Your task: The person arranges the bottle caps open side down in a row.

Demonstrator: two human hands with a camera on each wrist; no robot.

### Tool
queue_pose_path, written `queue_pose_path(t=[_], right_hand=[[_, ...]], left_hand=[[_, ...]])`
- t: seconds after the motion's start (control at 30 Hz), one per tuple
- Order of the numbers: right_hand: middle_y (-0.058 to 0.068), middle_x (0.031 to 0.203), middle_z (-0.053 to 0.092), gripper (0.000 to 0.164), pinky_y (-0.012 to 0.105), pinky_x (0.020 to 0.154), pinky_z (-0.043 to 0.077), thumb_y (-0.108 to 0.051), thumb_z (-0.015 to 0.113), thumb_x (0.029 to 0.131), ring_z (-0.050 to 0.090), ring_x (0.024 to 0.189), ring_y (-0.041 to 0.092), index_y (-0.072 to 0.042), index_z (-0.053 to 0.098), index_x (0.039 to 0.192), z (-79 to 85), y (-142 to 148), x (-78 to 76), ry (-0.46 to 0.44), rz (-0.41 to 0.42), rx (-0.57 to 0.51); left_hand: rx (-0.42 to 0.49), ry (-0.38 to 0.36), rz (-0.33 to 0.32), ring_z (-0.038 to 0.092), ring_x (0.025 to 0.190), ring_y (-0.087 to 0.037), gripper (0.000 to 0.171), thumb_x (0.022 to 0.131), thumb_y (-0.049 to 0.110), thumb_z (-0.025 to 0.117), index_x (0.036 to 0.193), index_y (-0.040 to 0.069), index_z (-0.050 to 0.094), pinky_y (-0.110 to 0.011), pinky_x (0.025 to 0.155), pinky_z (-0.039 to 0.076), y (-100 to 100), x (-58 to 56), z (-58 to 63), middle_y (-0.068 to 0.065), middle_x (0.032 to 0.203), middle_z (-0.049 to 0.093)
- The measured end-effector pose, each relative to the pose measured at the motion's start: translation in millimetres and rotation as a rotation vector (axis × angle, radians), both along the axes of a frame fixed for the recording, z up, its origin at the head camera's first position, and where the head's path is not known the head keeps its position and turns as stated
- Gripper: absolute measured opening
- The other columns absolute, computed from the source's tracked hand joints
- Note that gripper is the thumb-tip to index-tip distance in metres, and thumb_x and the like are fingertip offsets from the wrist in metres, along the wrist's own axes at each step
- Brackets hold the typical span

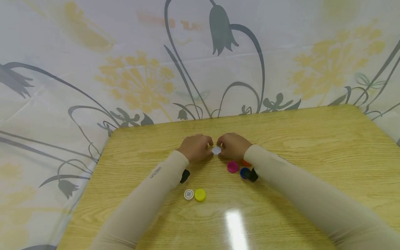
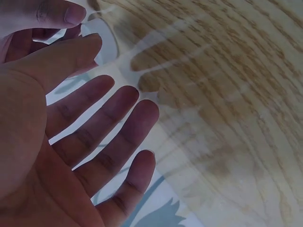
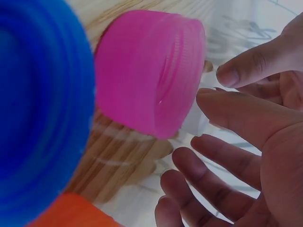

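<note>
A small white bottle cap point(image 1: 216, 150) lies between my two hands near the middle of the table. My left hand point(image 1: 196, 147) is at its left side, thumb tip right at the rim; in the left wrist view, the cap point(image 2: 106, 41) shows beyond that thumb and the other fingers point(image 2: 135, 123) spread loosely. From the right, my right hand point(image 1: 233, 146) brings its thumb to the opposite rim. Its fingers point(image 3: 208, 175) are relaxed and apart in the right wrist view. A pink cap point(image 3: 142, 71) stands close to them there, hiding most of the white cap.
Below the right wrist are a blue cap point(image 1: 242, 173), the pink cap and a partly covered orange cap point(image 1: 246, 163). Nearer the front, a white cap with a grey mark point(image 1: 189, 194) sits beside a yellow cap point(image 1: 200, 195). A flower-patterned cloth point(image 1: 200, 69) hangs behind the wooden table point(image 1: 312, 139).
</note>
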State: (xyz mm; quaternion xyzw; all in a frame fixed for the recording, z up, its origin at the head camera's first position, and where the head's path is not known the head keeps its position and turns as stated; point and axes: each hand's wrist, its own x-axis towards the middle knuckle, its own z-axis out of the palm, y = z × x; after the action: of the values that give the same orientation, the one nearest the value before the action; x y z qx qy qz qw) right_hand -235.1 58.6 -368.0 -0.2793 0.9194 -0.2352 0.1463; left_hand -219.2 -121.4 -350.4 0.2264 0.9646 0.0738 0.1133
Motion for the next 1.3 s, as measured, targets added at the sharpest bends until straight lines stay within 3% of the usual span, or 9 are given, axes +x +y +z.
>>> queue_pose_path(t=[0.4,0.7,0.93,1.1,1.3], right_hand=[[0.003,0.084,0.068,0.027,0.029,0.071,0.048,-0.013,0.073,0.086,0.055,0.071,0.015,0.0,0.072,0.11,-0.1,-2.7,0.1,0.008,0.016,-0.001],[0.001,0.081,0.067,0.021,0.028,0.069,0.047,-0.014,0.073,0.087,0.055,0.071,0.014,-0.003,0.072,0.106,-1.9,-4.3,-0.5,0.02,0.007,0.002],[0.001,0.083,0.068,0.02,0.029,0.071,0.049,-0.014,0.073,0.088,0.057,0.073,0.015,-0.003,0.072,0.104,-0.9,-3.4,1.8,0.029,0.01,0.003],[0.003,0.088,0.071,0.016,0.031,0.073,0.052,-0.014,0.073,0.088,0.06,0.075,0.015,-0.004,0.072,0.101,-2.6,0.1,0.1,0.082,0.018,-0.044],[0.007,0.095,0.075,0.022,0.036,0.082,0.057,-0.014,0.073,0.091,0.069,0.086,0.018,-0.002,0.072,0.109,0.6,5.7,-3.1,0.144,0.028,-0.126]], left_hand=[[0.014,-0.014,0.009,0.067,0.098,-0.019,0.036,0.093,0.028,0.073,0.123,0.01,0.068,-0.039,0.084,0.056,1.2,-1.3,-1.7,-0.003,0.111,0.073],[0.009,-0.001,0.0,0.064,0.09,-0.016,0.03,0.092,0.026,0.074,0.117,0.01,0.071,-0.036,0.079,0.055,2.2,-3.3,-3.8,-0.002,0.105,0.072],[0.002,-0.009,-0.021,0.068,0.097,-0.019,0.03,0.093,0.025,0.073,0.117,0.008,0.071,-0.037,0.086,0.056,3.2,-2.2,-2.8,-0.003,0.107,0.073],[0.028,0.007,-0.028,0.069,0.1,-0.019,0.03,0.095,0.026,0.07,0.119,0.008,0.069,-0.037,0.089,0.055,0.4,-2.7,-1.5,-0.003,0.11,0.074],[0.089,0.011,-0.021,0.07,0.099,-0.019,0.033,0.097,0.028,0.067,0.124,0.009,0.065,-0.034,0.088,0.056,-5.0,-3.6,4.3,-0.005,0.111,0.074]])
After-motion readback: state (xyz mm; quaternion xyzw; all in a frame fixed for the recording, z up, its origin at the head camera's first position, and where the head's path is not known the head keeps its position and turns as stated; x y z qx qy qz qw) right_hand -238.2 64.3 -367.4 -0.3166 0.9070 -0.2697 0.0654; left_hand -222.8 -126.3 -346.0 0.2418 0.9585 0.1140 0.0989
